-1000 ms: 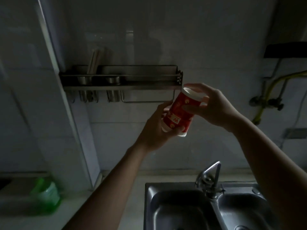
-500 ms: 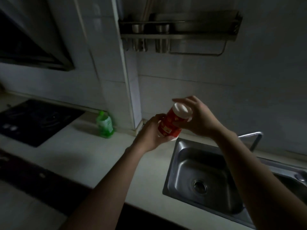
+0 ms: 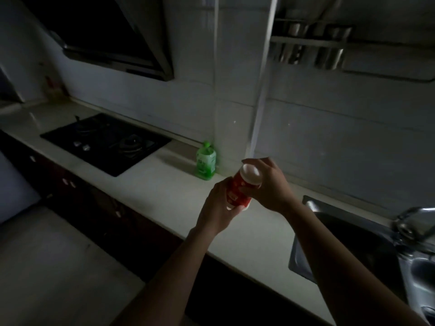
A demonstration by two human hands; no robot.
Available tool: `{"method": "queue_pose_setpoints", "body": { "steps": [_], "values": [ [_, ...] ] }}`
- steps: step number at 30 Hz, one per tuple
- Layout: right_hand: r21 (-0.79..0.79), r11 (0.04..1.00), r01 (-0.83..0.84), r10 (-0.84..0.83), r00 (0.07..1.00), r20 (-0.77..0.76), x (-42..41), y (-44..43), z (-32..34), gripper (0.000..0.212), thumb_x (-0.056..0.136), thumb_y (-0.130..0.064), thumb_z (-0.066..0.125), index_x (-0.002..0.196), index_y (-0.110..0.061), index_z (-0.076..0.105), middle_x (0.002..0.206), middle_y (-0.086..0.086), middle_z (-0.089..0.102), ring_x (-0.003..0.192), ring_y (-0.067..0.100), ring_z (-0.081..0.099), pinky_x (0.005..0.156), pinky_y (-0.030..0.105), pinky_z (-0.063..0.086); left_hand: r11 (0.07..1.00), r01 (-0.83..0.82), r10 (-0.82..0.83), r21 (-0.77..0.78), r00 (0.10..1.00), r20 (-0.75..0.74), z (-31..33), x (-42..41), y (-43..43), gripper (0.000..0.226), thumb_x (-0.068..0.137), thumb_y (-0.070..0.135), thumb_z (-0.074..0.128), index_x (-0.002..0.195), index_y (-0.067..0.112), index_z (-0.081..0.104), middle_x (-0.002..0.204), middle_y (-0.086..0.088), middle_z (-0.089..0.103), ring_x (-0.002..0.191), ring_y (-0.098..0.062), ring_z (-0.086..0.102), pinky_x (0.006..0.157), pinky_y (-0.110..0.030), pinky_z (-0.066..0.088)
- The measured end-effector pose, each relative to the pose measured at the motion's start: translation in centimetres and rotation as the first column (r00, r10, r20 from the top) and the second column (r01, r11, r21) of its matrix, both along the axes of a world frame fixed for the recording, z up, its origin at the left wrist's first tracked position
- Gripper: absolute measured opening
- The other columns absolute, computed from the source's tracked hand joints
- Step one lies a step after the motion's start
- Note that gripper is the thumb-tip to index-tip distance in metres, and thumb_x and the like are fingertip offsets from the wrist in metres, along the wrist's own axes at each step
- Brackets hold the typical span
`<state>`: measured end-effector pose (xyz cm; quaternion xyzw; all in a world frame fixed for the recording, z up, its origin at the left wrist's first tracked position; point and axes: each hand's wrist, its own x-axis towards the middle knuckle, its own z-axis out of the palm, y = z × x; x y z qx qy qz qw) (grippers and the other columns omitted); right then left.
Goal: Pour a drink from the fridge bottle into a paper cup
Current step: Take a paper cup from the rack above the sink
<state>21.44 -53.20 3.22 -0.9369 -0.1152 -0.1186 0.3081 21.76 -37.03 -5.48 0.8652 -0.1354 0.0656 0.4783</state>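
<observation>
A short stack of red paper cups (image 3: 237, 190) with white rims is held in the air above the pale counter (image 3: 164, 191), tilted so the white end points up and to the right. My left hand (image 3: 217, 209) grips the lower end of the stack. My right hand (image 3: 269, 184) grips the upper end, fingers curled around the top cup. No fridge bottle is visible.
A green plastic bottle (image 3: 206, 162) stands on the counter by the wall corner. A black gas hob (image 3: 106, 142) lies to the left under a range hood (image 3: 113, 36). A steel sink (image 3: 348, 241) with a tap (image 3: 414, 222) is at right; a metal rack (image 3: 329, 50) hangs above.
My view has swung left and down, from the wall rack to the counter and hob. Both hands came down with the cup stack and still hold it.
</observation>
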Motion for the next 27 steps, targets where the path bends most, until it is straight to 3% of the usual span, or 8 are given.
{"method": "queue_pose_setpoints", "body": {
  "steps": [3,7,9,17,19,23,27],
  "values": [
    [0.077,0.997,0.013,-0.013,1.000,0.005,0.8,2.9,-0.6,0.063,0.076,-0.020,0.079,0.132,-0.027,0.051,0.130,0.005,0.046,0.116,0.024,0.050,0.091,0.031,0.047,1.000,-0.024,0.024,-0.014,0.998,0.050,-0.1,0.8,3.8,0.069,0.077,0.039,0.079,0.136,0.026,0.046,0.131,0.004,0.056,0.115,-0.004,0.051,0.096,-0.024,0.047],
    [0.152,0.988,-0.008,0.013,0.999,-0.033,2.2,4.8,-1.2,0.063,0.075,-0.021,0.078,0.131,-0.028,0.050,0.129,0.007,0.049,0.117,0.028,0.053,0.092,0.047,0.054,1.000,0.004,-0.004,-0.024,1.000,0.030,-0.8,2.3,7.5,0.075,0.075,0.045,0.080,0.138,0.032,0.042,0.134,0.009,0.051,0.122,-0.007,0.047,0.099,-0.035,0.049],
    [0.255,0.967,-0.026,0.044,0.997,-0.065,3.0,5.1,-1.7,0.060,0.076,-0.020,0.078,0.129,-0.028,0.051,0.130,0.006,0.049,0.118,0.028,0.054,0.088,0.049,0.056,0.998,0.026,-0.026,-0.052,1.000,-0.005,-1.1,3.2,8.8,0.077,0.074,0.045,0.080,0.139,0.034,0.040,0.135,0.011,0.049,0.125,-0.007,0.045,0.102,-0.036,0.048],
    [0.667,0.744,-0.038,0.221,0.956,-0.192,7.7,6.5,-3.1,0.049,0.081,-0.009,0.072,0.123,-0.026,0.055,0.125,0.001,0.055,0.111,0.019,0.059,0.077,0.028,0.059,0.985,0.041,-0.066,-0.167,0.986,-0.152,-1.1,7.7,12.8,0.085,0.067,0.047,0.085,0.138,0.043,0.038,0.138,0.018,0.050,0.129,-0.006,0.046,0.108,-0.039,0.042],
    [0.704,0.710,-0.030,0.246,0.947,-0.208,9.7,7.0,-3.6,0.051,0.080,-0.010,0.073,0.126,-0.024,0.055,0.126,-0.002,0.054,0.111,0.018,0.059,0.077,0.026,0.058,0.984,0.041,-0.072,-0.172,0.981,-0.179,-0.9,9.2,13.7,0.085,0.067,0.044,0.086,0.137,0.045,0.037,0.140,0.017,0.049,0.130,-0.007,0.047,0.107,-0.035,0.042],
    [0.740,0.673,-0.007,0.302,0.916,-0.265,14.0,8.2,-5.1,0.059,0.072,-0.022,0.079,0.125,-0.020,0.054,0.129,0.000,0.053,0.115,0.022,0.059,0.087,0.039,0.058,0.988,0.049,-0.083,-0.150,0.970,-0.230,0.4,12.4,16.1,0.076,0.072,0.028,0.087,0.132,0.040,0.042,0.134,0.016,0.052,0.120,-0.003,0.054,0.092,-0.017,0.047],
    [0.687,0.726,-0.025,0.328,0.890,-0.315,17.7,9.1,-6.2,0.057,0.072,-0.019,0.080,0.122,-0.016,0.052,0.126,0.001,0.054,0.108,0.018,0.061,0.072,0.022,0.057,0.992,0.031,-0.059,-0.122,0.972,-0.228,1.4,15.9,18.4,0.076,0.071,0.020,0.088,0.130,0.039,0.045,0.132,0.018,0.051,0.120,-0.004,0.054,0.090,-0.018,0.050]
  ]
}}
